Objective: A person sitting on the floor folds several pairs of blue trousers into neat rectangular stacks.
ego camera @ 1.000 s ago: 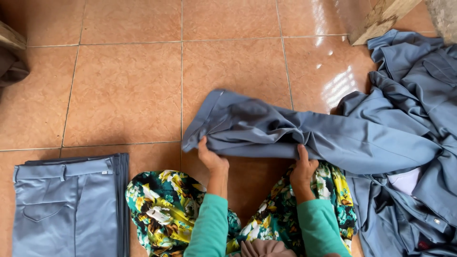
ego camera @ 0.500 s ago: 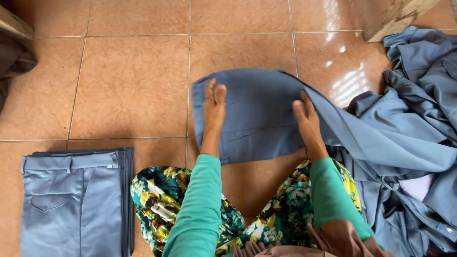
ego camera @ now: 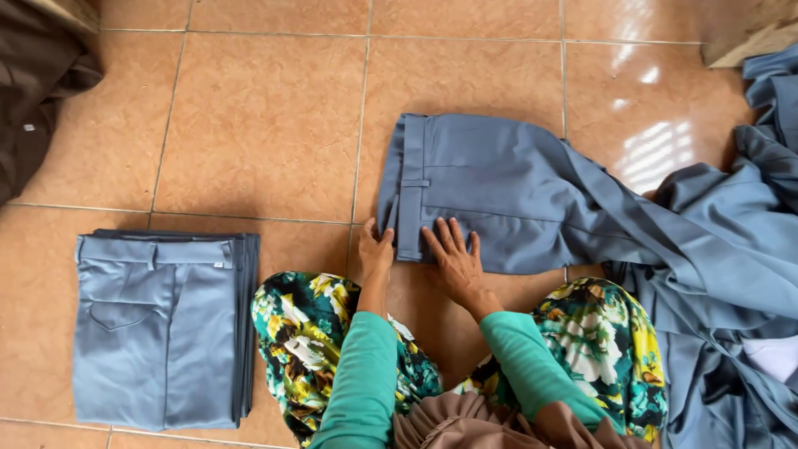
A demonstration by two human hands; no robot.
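A pair of grey-blue trousers [ego camera: 499, 191] lies spread on the tiled floor before me, waistband to the left, legs trailing right. My left hand [ego camera: 376, 254] touches the near left corner of the waistband with its fingers together. Flat beside it, my right hand [ego camera: 455, 259] presses on the cloth by the waistband's near edge, fingers spread. Neither hand grips anything.
A neat stack of folded grey-blue trousers [ego camera: 158, 324] sits at the lower left. A loose heap of the same garments [ego camera: 731, 274] fills the right side. Dark brown cloth [ego camera: 41, 91] lies at the upper left. My knees in floral fabric [ego camera: 316, 333] frame my arms.
The bunched trousers were spread out flat and smoothed. Both hands slid back from the far part of the cloth to the near edge at the waistband.
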